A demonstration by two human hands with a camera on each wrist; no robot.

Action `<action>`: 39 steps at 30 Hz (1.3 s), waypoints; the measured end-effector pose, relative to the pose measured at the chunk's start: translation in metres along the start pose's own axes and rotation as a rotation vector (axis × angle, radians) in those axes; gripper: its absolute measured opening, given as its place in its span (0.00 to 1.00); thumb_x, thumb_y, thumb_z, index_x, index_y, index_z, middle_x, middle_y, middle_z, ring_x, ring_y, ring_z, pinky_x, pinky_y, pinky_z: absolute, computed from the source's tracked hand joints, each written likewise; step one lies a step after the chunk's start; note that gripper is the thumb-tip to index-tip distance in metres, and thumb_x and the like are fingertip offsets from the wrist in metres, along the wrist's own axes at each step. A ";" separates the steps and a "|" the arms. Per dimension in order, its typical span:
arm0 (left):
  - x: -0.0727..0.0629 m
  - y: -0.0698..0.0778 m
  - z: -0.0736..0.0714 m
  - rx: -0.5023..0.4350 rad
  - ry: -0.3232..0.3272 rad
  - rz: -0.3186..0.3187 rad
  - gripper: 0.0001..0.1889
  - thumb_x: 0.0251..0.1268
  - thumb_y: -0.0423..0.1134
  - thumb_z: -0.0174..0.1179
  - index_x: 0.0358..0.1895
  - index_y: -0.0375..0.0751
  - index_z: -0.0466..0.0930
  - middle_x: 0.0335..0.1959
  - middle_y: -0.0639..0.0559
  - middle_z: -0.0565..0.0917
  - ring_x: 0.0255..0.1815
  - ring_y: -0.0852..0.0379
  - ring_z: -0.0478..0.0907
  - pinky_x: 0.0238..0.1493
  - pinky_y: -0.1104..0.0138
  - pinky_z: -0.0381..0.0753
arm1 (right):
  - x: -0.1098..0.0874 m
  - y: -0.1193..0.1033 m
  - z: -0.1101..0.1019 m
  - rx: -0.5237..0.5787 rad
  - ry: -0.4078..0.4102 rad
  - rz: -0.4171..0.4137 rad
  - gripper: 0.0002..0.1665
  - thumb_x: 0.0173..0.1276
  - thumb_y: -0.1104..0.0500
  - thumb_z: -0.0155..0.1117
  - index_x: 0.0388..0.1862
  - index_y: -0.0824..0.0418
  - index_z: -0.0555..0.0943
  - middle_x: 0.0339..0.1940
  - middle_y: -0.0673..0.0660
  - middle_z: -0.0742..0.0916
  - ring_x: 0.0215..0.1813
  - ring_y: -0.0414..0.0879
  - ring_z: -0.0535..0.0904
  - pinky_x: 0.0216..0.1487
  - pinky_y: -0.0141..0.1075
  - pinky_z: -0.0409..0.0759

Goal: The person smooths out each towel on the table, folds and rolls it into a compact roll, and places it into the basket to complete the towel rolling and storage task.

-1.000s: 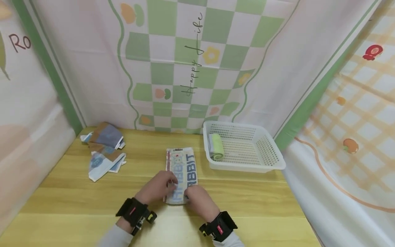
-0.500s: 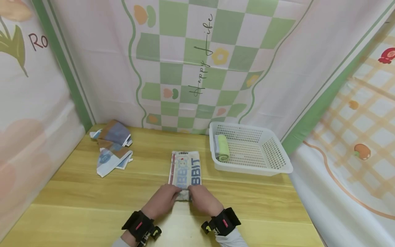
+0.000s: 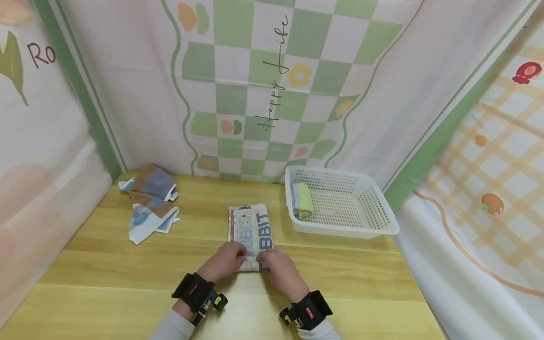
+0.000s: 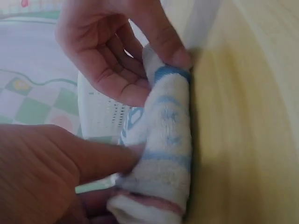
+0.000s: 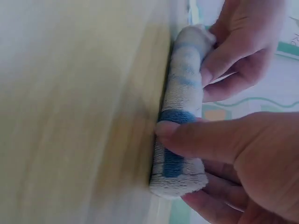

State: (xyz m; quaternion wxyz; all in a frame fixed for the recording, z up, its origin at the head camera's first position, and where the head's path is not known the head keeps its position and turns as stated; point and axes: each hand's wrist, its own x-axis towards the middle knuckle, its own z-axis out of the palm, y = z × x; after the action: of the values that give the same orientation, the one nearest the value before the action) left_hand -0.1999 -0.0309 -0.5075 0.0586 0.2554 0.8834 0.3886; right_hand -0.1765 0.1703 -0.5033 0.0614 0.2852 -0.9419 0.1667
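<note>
While the left hand (image 3: 225, 259) and the right hand (image 3: 280, 270) are gripping the rolled near edge of the lettered towel (image 3: 250, 229), thumbs on top, its flat portion is lying beyond them on the surface (image 3: 348, 288). Farther left, patterned fabric (image 3: 155, 204) is lying loosely folded. Farther right, a white basket (image 3: 340, 232) is holding a green-and-grey roll (image 3: 304, 200) along its left side. Behind, a checked curtain (image 3: 231, 66) is hanging.

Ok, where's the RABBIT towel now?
In the head view, the RABBIT towel lies centrally on the table, left of the white basket, its rolled near edge held by the left hand and right hand.
</note>
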 end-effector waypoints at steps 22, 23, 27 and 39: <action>0.004 -0.007 -0.003 0.098 0.019 0.044 0.13 0.75 0.26 0.51 0.55 0.32 0.81 0.51 0.37 0.86 0.53 0.41 0.83 0.56 0.49 0.83 | 0.005 0.006 -0.005 0.068 0.049 0.031 0.16 0.61 0.68 0.74 0.49 0.65 0.84 0.48 0.59 0.83 0.52 0.52 0.80 0.55 0.43 0.83; 0.006 -0.007 -0.005 0.080 0.011 0.040 0.12 0.74 0.26 0.51 0.54 0.32 0.81 0.50 0.38 0.86 0.50 0.42 0.83 0.54 0.50 0.83 | 0.006 0.005 -0.003 0.050 0.050 0.026 0.17 0.60 0.68 0.75 0.49 0.65 0.84 0.48 0.59 0.84 0.52 0.52 0.80 0.54 0.43 0.83; 0.007 -0.009 -0.011 0.031 0.022 0.028 0.11 0.70 0.25 0.55 0.50 0.35 0.82 0.46 0.44 0.86 0.46 0.49 0.82 0.49 0.54 0.83 | 0.014 0.007 0.005 -0.029 0.037 0.018 0.16 0.62 0.70 0.71 0.49 0.64 0.81 0.45 0.58 0.85 0.49 0.52 0.81 0.52 0.42 0.84; -0.010 -0.013 -0.010 0.137 0.074 0.078 0.14 0.66 0.26 0.63 0.54 0.34 0.83 0.52 0.41 0.86 0.55 0.42 0.82 0.59 0.48 0.81 | 0.025 0.024 0.003 0.285 -0.202 0.078 0.09 0.78 0.64 0.55 0.51 0.62 0.81 0.42 0.53 0.86 0.40 0.41 0.80 0.44 0.35 0.83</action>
State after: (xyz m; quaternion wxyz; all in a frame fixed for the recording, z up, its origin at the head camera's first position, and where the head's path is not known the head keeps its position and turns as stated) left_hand -0.1994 -0.0499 -0.5105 -0.0070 0.2787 0.8988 0.3382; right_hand -0.2108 0.1749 -0.5080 -0.0811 0.2694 -0.9204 0.2715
